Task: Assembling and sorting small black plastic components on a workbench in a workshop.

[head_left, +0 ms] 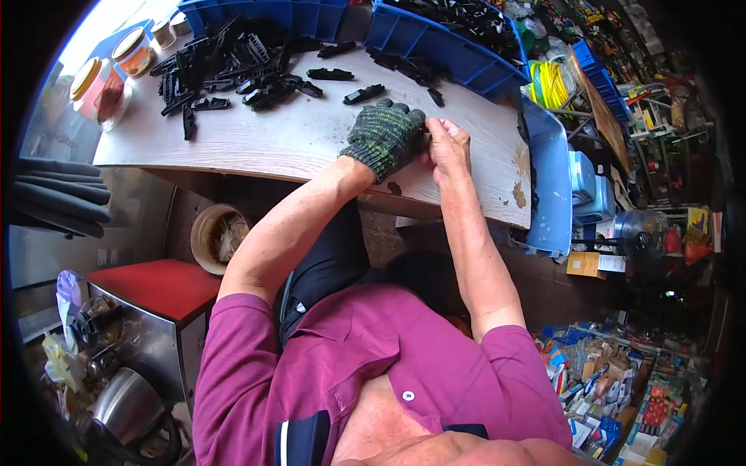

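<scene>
Over the front part of the pale wooden table point(287, 147), my two hands meet. My left hand point(385, 133) wears a dark green and black knitted glove, its fingers curled closed. Bare and pinched, my right hand point(449, 149) touches the glove's fingertips. Whatever lies between them is hidden by the glove and fingers. Just beyond the glove lies a black plastic part point(364, 94), with another black part point(330, 74) to its left. A small black piece point(436, 97) rests beyond my right hand. Farther left spreads a heap of similar long black parts point(225, 68).
Blue crates point(454, 48) line the table's back; one holds black parts. A light blue bin point(550, 182) stands against the right edge. Lidded jars point(97, 87) sit at the far left. Below are a bucket point(206, 241) and a red-topped cabinet point(159, 287). Packaged goods crowd the right.
</scene>
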The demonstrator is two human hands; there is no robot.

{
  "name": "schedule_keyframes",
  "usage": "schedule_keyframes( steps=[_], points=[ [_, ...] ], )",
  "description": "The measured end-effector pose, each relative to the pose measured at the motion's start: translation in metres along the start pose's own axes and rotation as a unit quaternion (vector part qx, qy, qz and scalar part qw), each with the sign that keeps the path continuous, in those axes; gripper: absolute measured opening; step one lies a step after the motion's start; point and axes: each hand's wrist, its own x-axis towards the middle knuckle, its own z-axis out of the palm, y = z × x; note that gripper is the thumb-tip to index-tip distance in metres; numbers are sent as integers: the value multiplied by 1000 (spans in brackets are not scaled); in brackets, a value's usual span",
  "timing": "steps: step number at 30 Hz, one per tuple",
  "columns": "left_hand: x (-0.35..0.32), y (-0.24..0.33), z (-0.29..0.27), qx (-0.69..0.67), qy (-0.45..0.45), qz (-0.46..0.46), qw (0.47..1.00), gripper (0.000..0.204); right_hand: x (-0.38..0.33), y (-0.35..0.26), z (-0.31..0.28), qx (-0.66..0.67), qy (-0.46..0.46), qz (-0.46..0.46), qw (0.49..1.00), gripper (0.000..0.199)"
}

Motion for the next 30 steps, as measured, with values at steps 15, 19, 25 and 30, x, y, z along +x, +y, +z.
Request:
schedule_keyframes(
  steps=[15,19,25,30],
  points=[
    [-12,-21,-1,-314,72,-91,942,28,-6,-10,-2,36,-102,-25,994,29],
    [-14,-20,-4,-288,64,-62,954,29,-13,-13,-1,67,-142,-26,987,32],
    [-18,-16,-5,-238,85,11,968,31,-19,-5,9,79,-73,-55,993,38],
    [-12,-23,-26,114,186,-89,972,46,-27,-13,16,160,-44,-24,986,42]
  ],
)
